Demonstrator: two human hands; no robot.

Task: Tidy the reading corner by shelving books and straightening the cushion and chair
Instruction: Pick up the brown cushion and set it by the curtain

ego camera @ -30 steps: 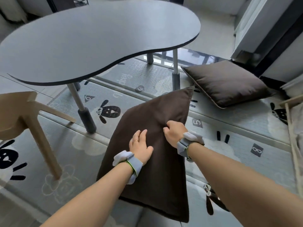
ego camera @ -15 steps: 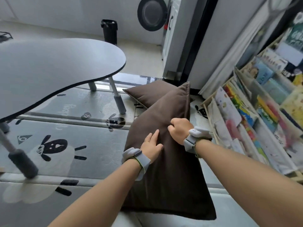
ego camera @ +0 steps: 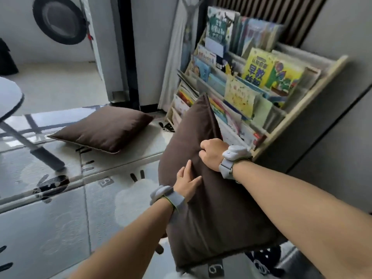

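The right hand (ego camera: 212, 153) is curled into a tight fist, pinching the cloth of the brown cushion (ego camera: 203, 198) near its right edge. The left hand (ego camera: 186, 183) lies open and flat on the front of the cushion, fingers spread and pointing up, thumb stuck out to the right. It presses on the cloth but does not grip it. The two hands are close together, the right one higher.

Both arms are bare and reach forward from the bottom of the view. Each wrist wears a grey band (ego camera: 229, 163).

The cushion is held up off the floor, standing on end with one corner pointing up. That top corner is in front of the low shelves of the book rack (ego camera: 302, 101). The rack leans back against the wall and is full of picture books (ego camera: 259, 67).

A second cushion (ego camera: 104, 128) lies flat on the play mat (ego camera: 50, 218), well to the left. A table (ego camera: 9, 99) edge and its leg show at the far left.
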